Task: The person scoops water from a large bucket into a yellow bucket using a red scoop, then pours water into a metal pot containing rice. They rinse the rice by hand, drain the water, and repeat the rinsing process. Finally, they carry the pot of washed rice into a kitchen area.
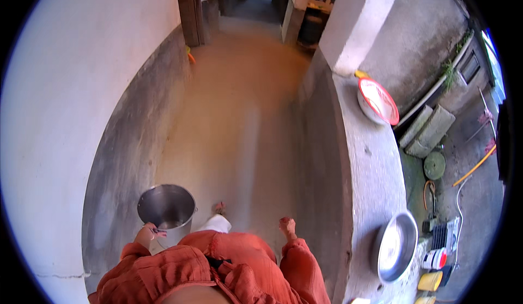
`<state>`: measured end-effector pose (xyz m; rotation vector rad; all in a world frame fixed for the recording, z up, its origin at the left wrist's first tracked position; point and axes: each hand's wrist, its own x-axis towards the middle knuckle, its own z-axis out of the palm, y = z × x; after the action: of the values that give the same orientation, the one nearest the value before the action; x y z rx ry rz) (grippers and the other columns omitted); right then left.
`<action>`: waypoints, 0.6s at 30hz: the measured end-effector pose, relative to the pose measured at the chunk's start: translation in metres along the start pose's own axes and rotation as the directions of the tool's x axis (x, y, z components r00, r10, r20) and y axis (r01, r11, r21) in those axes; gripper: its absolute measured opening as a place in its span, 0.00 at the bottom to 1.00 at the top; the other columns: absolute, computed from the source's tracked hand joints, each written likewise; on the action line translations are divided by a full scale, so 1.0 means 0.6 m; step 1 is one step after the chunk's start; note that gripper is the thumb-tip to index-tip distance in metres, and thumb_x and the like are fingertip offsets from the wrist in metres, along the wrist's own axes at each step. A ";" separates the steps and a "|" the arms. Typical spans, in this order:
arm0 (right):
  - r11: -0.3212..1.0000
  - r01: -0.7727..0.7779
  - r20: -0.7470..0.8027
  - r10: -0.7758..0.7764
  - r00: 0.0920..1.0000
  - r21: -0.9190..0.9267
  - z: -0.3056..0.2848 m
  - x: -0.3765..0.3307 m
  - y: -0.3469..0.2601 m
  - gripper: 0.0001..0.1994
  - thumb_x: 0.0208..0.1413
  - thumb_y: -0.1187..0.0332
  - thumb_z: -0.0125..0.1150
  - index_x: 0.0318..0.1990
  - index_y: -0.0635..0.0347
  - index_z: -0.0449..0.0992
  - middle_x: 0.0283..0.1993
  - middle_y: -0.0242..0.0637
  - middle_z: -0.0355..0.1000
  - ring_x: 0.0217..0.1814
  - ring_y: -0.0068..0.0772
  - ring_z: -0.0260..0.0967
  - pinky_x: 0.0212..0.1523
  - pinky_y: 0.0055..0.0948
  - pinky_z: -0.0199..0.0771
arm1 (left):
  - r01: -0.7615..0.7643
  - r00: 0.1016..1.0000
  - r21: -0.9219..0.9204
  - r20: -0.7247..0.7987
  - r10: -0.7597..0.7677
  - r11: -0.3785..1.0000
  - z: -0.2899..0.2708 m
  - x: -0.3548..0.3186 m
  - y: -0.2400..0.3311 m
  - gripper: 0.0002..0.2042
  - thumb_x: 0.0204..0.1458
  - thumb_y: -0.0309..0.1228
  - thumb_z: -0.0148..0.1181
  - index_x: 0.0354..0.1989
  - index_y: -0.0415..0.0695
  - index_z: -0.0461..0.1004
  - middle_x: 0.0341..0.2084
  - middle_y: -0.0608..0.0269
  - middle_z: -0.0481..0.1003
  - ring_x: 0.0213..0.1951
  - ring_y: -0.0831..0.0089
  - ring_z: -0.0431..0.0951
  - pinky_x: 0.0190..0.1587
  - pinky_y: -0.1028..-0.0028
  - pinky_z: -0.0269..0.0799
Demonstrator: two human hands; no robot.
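At the lower left, my left hand (146, 233) grips a dark metal bucket (166, 207) at its near side, where a bit of thin handle shows by the fingers. The bucket hangs beside my left leg, its round mouth facing up. Its inside is dark grey, and I see nothing in it. My right hand (287, 226) hangs in front of me on the right, small in view. Its fingers look curled in, with nothing visible in them. An orange-red sleeve (305, 263) covers that arm. A foot (219, 208) shows below white cloth (215, 224) between my hands.
A corridor floor (239, 86) runs ahead between a white-and-grey wall (125, 102) and a low ledge (376, 168). On the ledge stand a red-rimmed basin (377, 101) and a metal basin (396, 247). Beyond it lie concrete slabs (427, 131), a hose (460, 211) and several containers.
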<state>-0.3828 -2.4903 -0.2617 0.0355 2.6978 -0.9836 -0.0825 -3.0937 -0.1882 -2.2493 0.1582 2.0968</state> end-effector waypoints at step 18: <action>0.802 -0.587 0.343 0.585 0.735 -0.109 -0.037 0.549 -0.110 0.07 0.44 0.71 0.50 0.29 0.62 0.73 0.20 0.37 0.69 0.18 0.30 0.69 0.14 0.28 0.68 | -0.419 0.860 0.639 0.052 0.507 0.645 1.039 -0.011 0.267 0.25 0.50 0.27 0.43 0.55 0.43 0.41 0.51 0.45 0.56 0.41 0.43 0.69 0.30 0.44 0.71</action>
<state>-0.7131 -2.5495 -0.2891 0.6129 2.1162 -0.7050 -0.7194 -3.1808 -0.2224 -2.0212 1.3727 1.6557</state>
